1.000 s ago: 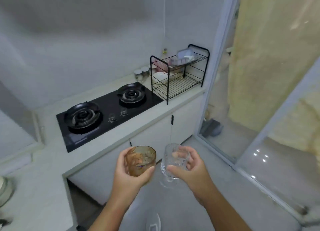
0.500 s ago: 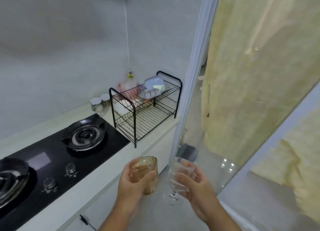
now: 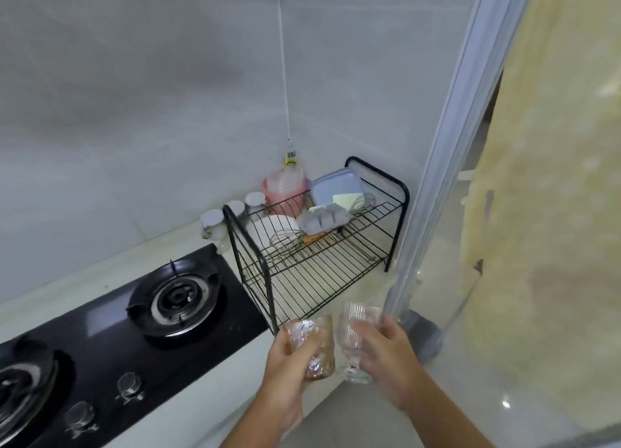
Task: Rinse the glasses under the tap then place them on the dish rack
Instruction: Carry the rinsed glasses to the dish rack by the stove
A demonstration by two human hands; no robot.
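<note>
My left hand (image 3: 289,363) grips an amber patterned tumbler (image 3: 319,350), held upright. Beside it my right hand (image 3: 386,357) holds a clear ribbed stemmed glass (image 3: 353,336) by its bowl. Both glasses hover over the counter's front edge, just in front of the black two-tier wire dish rack (image 3: 316,266). The rack's lower shelf is mostly bare at the front. A whisk (image 3: 285,241), a white plate (image 3: 268,229) and a grey tray (image 3: 324,219) sit toward its back. No tap is in view.
A black glass gas hob (image 3: 141,326) with two burners fills the counter left of the rack. Small jars (image 3: 215,224) and a pink jug (image 3: 285,188) stand by the wall corner. A glass sliding door frame (image 3: 433,185) rises right of the rack.
I have moved closer to the rack, which now looms larger. Both hands have carried the glasses forward, up to the rack's front edge.
</note>
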